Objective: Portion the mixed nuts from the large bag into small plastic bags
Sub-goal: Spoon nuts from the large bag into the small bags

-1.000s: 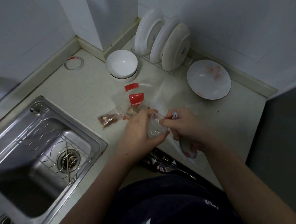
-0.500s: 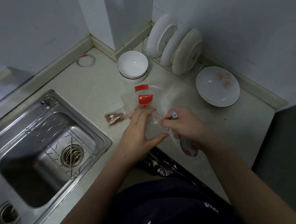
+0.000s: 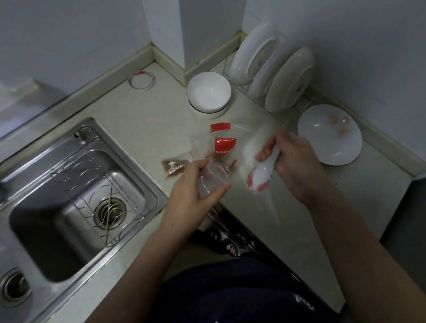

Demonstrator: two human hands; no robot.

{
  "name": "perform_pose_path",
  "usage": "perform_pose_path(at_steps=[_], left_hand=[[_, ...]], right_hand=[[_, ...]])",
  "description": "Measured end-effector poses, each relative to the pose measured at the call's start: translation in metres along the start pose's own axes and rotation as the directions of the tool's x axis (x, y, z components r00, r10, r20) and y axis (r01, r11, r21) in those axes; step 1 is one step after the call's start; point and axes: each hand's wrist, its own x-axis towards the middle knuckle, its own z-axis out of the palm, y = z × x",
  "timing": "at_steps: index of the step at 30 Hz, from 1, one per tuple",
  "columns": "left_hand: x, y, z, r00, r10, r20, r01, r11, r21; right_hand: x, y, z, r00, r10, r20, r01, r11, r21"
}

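The large clear bag [image 3: 224,145] with red labels lies on the counter, a few nuts showing at its lower end. My left hand [image 3: 193,188] is shut on a small clear plastic bag [image 3: 214,182], held open just in front of the large bag. My right hand [image 3: 295,160] sits to the right, gripping a white utensil with red marks [image 3: 263,174] that is blurred by motion. A small bag filled with nuts [image 3: 173,165] rests on the counter left of the large bag, beside the sink's edge.
A steel sink [image 3: 83,195] with a wire rack fills the left. A white bowl [image 3: 209,92] stands behind the bags. Plates stand in a rack [image 3: 270,64] at the back right, with a white plate [image 3: 330,138] flat beside it. A tape ring [image 3: 142,79] lies near the wall.
My hands have come apart: the right hand moved to the right with the utensil, while the left hand keeps the small bag. The view has shifted slightly.
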Motion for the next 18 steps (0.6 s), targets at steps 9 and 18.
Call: perform_pose_path(at_steps=[9, 18], left_hand=[[0.0, -0.008, -0.011, 0.993, -0.093, -0.066, 0.089, 0.994, -0.066], [0.001, -0.017, -0.015, 0.992, -0.098, -0.074, 0.093, 0.993, -0.072]], right_hand=[[0.022, -0.047, 0.023, 0.85, -0.516, 0.102, 0.524, 0.813, -0.254], [0.052, -0.03, 0.035, 0.794, -0.289, 0.535, 0.6, 0.229, -0.767]])
